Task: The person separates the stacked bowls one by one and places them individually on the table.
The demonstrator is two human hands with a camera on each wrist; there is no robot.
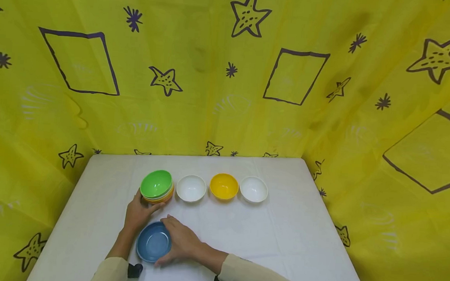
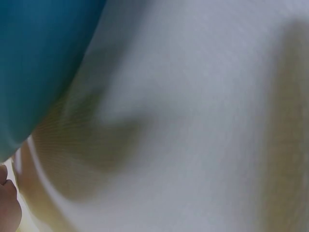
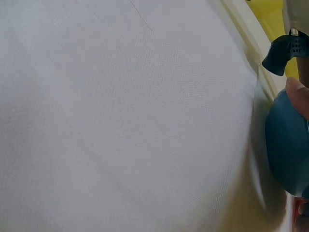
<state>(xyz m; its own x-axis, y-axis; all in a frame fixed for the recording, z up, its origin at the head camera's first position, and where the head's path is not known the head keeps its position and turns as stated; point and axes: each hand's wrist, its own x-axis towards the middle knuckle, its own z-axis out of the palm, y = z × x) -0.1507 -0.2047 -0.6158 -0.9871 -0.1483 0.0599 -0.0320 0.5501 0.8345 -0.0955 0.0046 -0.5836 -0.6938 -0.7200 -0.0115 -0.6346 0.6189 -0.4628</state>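
Note:
My left hand (image 1: 137,213) holds a stack of small bowls at its near side, thumb on the right and fingers around the left. On top of that stack is a green bowl (image 1: 157,183), with paler rims and an orange bowl (image 1: 167,198) beneath it. Closer to me, my right hand (image 1: 182,240) grips a blue bowl (image 1: 154,241) by its right side, with fingers at the far rim and thumb at the near one. The blue bowl's outer wall (image 2: 43,58) fills the left wrist view's upper left corner; in the right wrist view, the thumb (image 3: 296,94) lies against it.
Right of the stack, a white bowl (image 1: 191,188), a yellow bowl (image 1: 224,187) and another white bowl (image 1: 253,189) stand in a row. A white cloth covers the table (image 1: 280,240). Yellow patterned curtains (image 1: 195,112) hang behind and along both sides.

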